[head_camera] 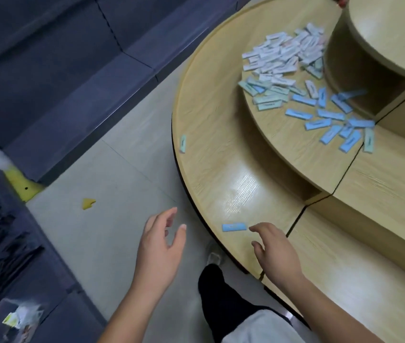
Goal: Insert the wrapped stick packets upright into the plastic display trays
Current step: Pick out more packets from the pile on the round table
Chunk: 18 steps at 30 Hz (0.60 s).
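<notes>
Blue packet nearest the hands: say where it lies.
Head view: the blue packet lies flat on the bottom shelf, just left of the right hand.

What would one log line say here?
right hand open beside flat blue wrapped packet on round wooden tier | left hand open, empty

Tiered display stand (221, 169) showing pale wood-grain laminate, smooth, semi-glossy; lower tier catching bright glare. Packets (283, 53) lying in thin wrappers, blue, white, pale green, looking matt; paper or film, cannot tell. Floor tiles (112, 169) looking smooth, faintly shining. Upholstery (48, 70) showing dark blue-grey cloth, matt. Yellow scrap (88, 203) looking like hard plastic. Trouser leg (216, 293) showing black matt cloth.
</notes>
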Available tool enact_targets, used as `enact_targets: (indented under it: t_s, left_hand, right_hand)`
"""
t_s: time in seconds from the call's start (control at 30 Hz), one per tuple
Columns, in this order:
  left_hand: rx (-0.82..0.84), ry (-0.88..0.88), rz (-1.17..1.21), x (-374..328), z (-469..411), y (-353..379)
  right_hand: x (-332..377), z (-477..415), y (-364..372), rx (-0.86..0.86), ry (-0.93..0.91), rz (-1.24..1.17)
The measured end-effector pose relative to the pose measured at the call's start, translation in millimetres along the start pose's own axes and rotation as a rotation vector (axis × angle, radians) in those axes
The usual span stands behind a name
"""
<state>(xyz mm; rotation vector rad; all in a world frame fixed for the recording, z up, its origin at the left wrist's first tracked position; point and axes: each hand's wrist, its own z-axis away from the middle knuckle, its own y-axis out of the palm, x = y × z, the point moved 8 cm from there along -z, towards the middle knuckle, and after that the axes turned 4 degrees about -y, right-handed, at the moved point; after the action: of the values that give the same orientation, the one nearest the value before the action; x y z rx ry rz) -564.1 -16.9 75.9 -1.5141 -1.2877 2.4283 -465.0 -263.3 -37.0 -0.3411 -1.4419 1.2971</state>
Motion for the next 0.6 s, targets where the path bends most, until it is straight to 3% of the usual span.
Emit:
enact_targets:
  t_s: [0.3, 0.6]
  left_hand:
    - [0.171, -0.061, -0.195, 27.6, -176.6, 34.8]
    - [0.327, -0.009, -0.308, 26.0, -309.3, 91.8]
  right_hand:
    - [-24.5, -68.0, 72.1, 0.21, 0.041, 0.094]
    - [-12.9, -154.0, 72.9, 0.048, 0.187, 0.059]
